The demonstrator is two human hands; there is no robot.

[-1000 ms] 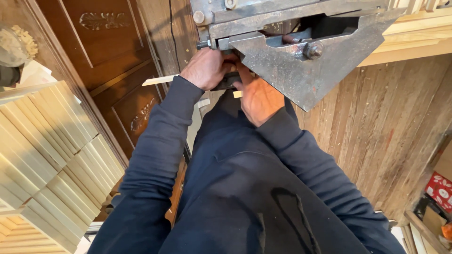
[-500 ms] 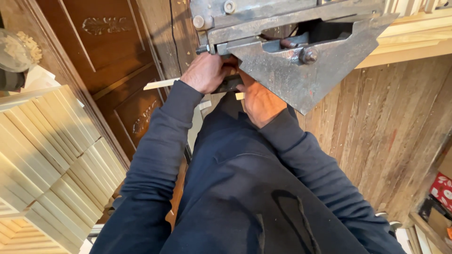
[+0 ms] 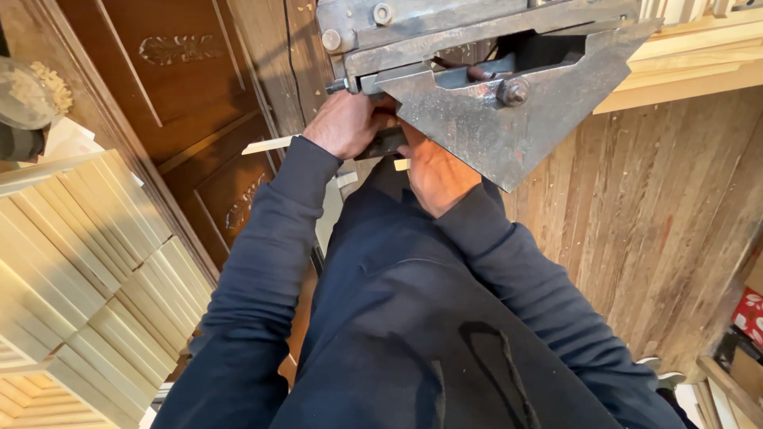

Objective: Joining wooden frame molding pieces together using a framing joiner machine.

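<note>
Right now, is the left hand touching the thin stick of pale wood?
Touching. The head view shows the left hand closed over the pale wooden strip, whose end sticks out to its side, under the grey metal machine.

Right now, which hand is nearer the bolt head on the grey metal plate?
The right hand: it sits just under the metal plate, below-left of the bolt head. The left hand is farther left, at the plate's left end.
</note>
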